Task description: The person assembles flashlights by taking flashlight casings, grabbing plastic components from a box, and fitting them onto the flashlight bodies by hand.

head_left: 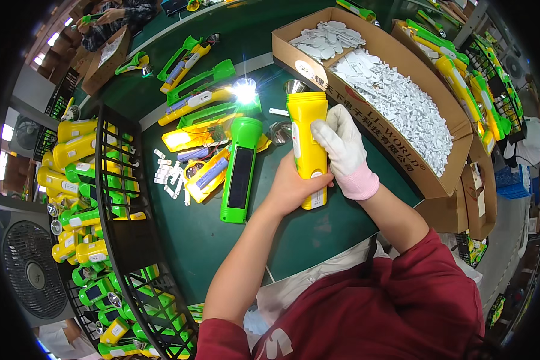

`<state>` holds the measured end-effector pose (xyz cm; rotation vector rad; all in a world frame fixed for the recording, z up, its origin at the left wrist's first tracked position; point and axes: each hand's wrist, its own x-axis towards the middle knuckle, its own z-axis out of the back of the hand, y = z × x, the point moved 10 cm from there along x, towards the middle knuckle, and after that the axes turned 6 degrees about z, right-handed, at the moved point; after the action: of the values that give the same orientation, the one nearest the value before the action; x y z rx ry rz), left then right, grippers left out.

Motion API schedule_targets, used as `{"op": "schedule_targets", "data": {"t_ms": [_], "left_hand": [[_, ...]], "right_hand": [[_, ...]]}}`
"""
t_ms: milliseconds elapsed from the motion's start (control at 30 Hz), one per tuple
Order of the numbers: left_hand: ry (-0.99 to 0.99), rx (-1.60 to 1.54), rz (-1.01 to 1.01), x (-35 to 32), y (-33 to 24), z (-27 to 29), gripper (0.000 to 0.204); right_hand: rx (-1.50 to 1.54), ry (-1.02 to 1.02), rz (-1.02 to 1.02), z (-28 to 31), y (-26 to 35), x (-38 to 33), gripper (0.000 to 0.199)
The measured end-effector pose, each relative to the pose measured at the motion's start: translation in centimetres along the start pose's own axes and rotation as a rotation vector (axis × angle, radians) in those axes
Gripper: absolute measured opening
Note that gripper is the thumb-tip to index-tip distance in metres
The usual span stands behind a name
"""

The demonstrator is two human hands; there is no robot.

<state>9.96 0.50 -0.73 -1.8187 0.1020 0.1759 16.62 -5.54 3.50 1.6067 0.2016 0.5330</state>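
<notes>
Holding the yellow flashlight (310, 141) over the counter (342, 222): the bare left hand (293, 185) wraps its lower half; the gloved right hand (343, 144) touches its upper side, grip unclear. The exposed reflector (296, 87), apparently uncapped, could slip out if tilted.

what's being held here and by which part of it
A yellow flashlight: the left hand grips its lower body, while the gloved right hand touches its side higher up.

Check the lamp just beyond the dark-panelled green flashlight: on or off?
On: the lamp glares white, with rays streaking out around it.
</notes>
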Motion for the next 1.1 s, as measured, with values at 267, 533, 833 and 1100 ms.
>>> {"op": "schedule_targets", "data": {"t_ms": [267,533,833,1100], "left_hand": [[0.046,-0.072,-0.003,0.2,0.3,0.0,0.034],[0.032,-0.036,-0.019,-0.5,-0.5,0.0,0.040],[-0.421,0.327,-0.506,-3.2,-5.2,1.8,0.043],[-0.391,0.942,-0.973,-5.9,-7.6,-2.8,0.028]], "right_hand": [[-0.026,0.046,0.081,0.0,0.4,0.5,0.028],[-0.301,-0.002,0.193,-0.2,2.1,-0.2,0.028],[0.069,0.360,0.219,-1.1,6.4,-1.5,0.023],[0.513,0.506,-0.406,3.1,6.1,-5.3,0.037]]}}
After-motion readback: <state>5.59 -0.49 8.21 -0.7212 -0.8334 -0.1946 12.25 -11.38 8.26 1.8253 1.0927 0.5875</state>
